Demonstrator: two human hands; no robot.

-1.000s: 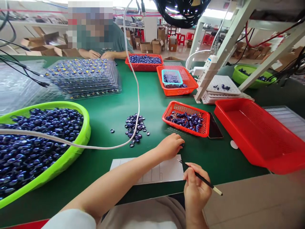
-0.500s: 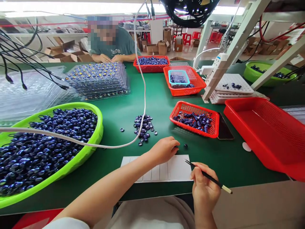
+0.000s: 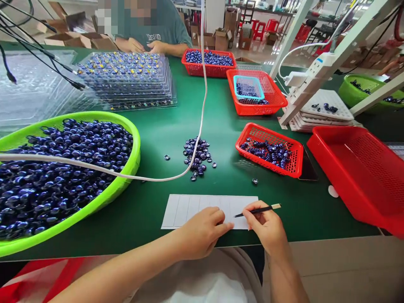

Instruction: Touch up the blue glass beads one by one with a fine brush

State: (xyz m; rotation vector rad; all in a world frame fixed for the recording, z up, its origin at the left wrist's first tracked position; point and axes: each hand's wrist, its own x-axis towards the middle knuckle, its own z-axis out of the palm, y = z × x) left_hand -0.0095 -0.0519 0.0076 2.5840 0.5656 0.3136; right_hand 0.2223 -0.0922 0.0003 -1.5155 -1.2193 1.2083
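My right hand (image 3: 267, 225) grips a pair of black tweezers (image 3: 257, 211) with a pale gold end, their tips pointing left over a white sheet (image 3: 181, 210) divided by upright lines. Close to those tips is my left hand (image 3: 206, 231), its fingers curled and pressed together above the sheet's lower edge. Whatever its fingertips hold, if anything, is too small to make out. Beyond the sheet lies a single dark blue shiny bead-like piece (image 3: 255, 182). A loose pile of similar pieces (image 3: 197, 155) rests farther back, with one piece (image 3: 167, 157) apart on its left.
A large green basket (image 3: 134, 147) full of dark pieces stands left, crossed by a white cable (image 3: 151, 179). Red baskets (image 3: 244, 156) and an empty red tray (image 3: 356, 176) are right. Stacked clear trays (image 3: 126, 88) stand before a co-worker (image 3: 158, 29). A metal post (image 3: 315, 80) rises right.
My left hand has drawn back from near the single piece to the sheet's lower edge. My right hand has moved up and left, bringing the tweezers over the sheet. The camera view has tilted down.
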